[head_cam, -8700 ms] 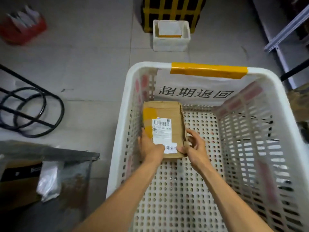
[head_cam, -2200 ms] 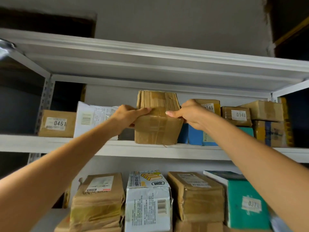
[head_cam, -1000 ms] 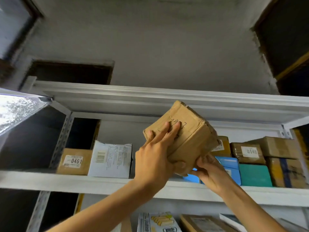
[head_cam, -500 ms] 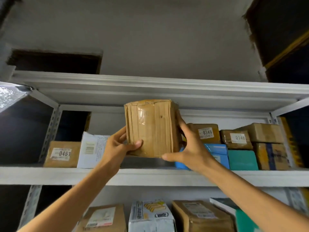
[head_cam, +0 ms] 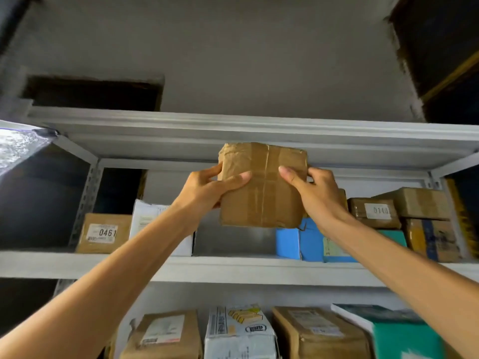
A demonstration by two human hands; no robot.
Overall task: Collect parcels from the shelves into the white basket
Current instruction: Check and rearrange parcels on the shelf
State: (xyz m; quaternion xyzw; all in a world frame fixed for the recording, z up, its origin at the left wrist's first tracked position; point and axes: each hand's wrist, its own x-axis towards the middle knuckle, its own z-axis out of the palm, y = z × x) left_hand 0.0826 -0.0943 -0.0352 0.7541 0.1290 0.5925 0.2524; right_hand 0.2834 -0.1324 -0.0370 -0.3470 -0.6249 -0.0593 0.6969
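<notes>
1. Nearest: two bare forearms (head_cam: 134,273) reaching up and forward, wide apart low down, closing in toward the hands.
2. At their ends: left hand (head_cam: 207,190) and right hand (head_cam: 318,195), apart, each clamped on an opposite side of one brown taped parcel (head_cam: 261,193); thumbs laid across the near face, fingers curled round the side edges.
3. Between the hands: that parcel, held in the air, clear of the shelf board (head_cam: 233,268) below the hands, top edge up against the line of the upper shelf (head_cam: 181,130). No label on the face turned this way.
4. Just behind and beneath the parcel: a bare gap on the board, probably the vacated slot.
5. Past the left hand: a white bagged parcel (head_cam: 147,216), then, further left, a brown box marked 0461 (head_cam: 103,233).
6. Past the right hand: blue boxes (head_cam: 298,242) under the wrist, a brown box marked 0140 (head_cam: 375,212), more brown boxes further right.
7. Under both forearms, one level down: a brown parcel (head_cam: 166,335), a white printed parcel (head_cam: 241,332), a brown carton (head_cam: 318,335), a teal box (head_cam: 404,338), side by side.
8. Progress, as a judgement: one parcel lifted off the shelf, not yet delivered; white basket out of view. Still to do: lowering, turning away, placing inside. Many parcels left on both levels. Count already collected: impossible to tell from here.
</notes>
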